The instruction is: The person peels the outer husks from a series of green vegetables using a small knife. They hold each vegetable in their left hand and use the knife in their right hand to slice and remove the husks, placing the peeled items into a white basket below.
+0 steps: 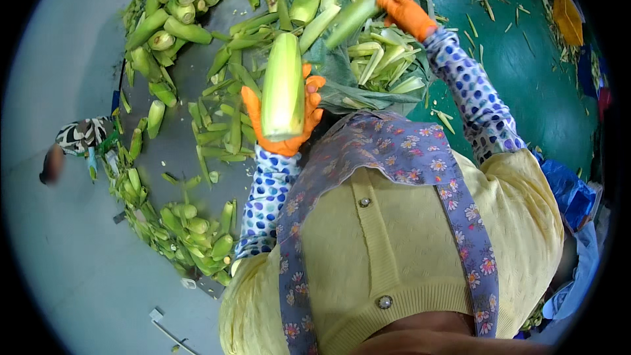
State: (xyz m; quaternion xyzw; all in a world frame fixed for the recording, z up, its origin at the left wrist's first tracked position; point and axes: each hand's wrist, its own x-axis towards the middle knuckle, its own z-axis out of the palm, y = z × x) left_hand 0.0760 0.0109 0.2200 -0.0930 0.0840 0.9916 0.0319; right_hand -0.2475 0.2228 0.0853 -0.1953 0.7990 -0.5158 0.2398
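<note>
My left hand [282, 141], in an orange glove, is wrapped round the lower part of a thick ear of corn [282, 85] in its pale green husk. The ear points away from me, its pale end at my palm. Farther off to the right, my right hand [409, 14], gloved in orange too, has its fingers closed on a green piece of husk [353, 21], which is blurred. Below that hand, loose peeled husks [384, 59] lie in a dark green cloth sack [332, 82]. Dotted sleeves cover both forearms.
Ears of corn in husk are heaped at the far left [177, 10] and the near left [197, 233] of a dark table [174, 151]. Loose husks [220, 128] lie beside my left hand. On the right is a green surface [453, 59] with scraps. Another person [82, 138] stands at the left.
</note>
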